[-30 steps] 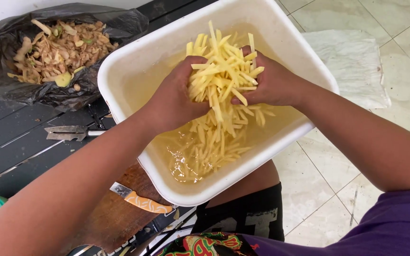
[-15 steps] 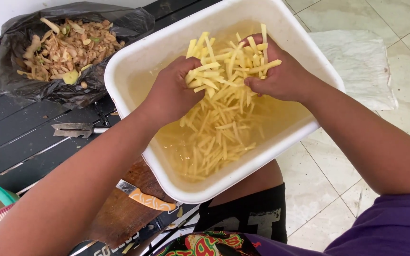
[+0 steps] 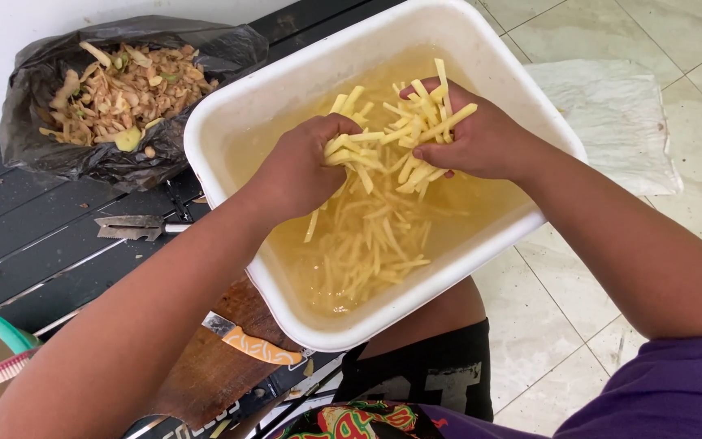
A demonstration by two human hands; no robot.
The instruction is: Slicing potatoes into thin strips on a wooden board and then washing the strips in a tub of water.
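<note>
Both hands have come lower since a second ago, and the lifted heap of potato sticks [image 3: 392,142] now sits just above the cloudy water in the white tub [image 3: 229,122]. The left hand [image 3: 302,171] and right hand [image 3: 473,138] curl their fingers around the bunch from either side, sticks poking out between them. More sticks lie submerged below, seemingly loose. A black bag of peelings [image 3: 123,97] rests on the dark table [image 3: 42,244].
</note>
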